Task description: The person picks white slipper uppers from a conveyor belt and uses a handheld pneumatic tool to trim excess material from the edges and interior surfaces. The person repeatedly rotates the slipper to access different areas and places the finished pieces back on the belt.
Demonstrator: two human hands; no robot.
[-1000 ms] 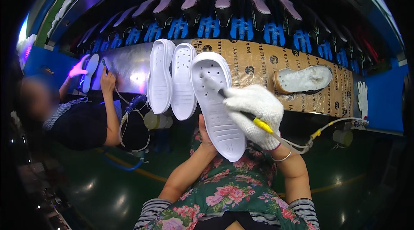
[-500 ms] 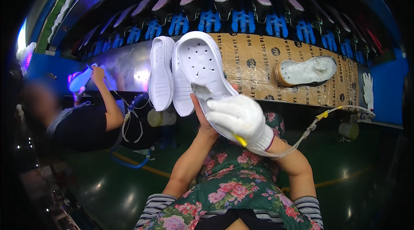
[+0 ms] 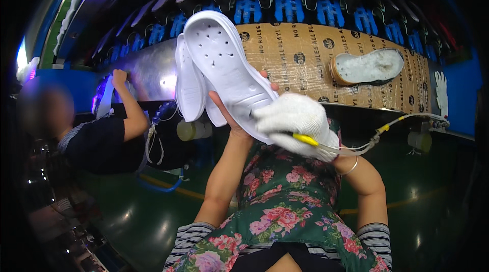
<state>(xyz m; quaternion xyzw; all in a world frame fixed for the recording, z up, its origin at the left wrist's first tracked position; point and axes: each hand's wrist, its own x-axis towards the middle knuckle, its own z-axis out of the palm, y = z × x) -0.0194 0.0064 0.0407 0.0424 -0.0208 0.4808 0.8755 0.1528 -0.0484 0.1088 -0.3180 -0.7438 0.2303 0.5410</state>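
Looking down in the head view, I have the white sole [image 3: 224, 60] in front of me, above the bench's near edge, its long axis slanting from far left to near right. It lies up and left of my gloved right hand [image 3: 296, 121], which overlaps its near end; my left hand [image 3: 237, 127] is the closer one, bare and wrapped under it, thumb along the left edge, fingertips past the right. My right fingers are pinched around a hose-fed tool with a yellow fitting [image 3: 305, 140]; its working tip is hard to make out. The sole looks smooth, raised-rimmed, dotted with small holes at the far end, ridged across nearer me.
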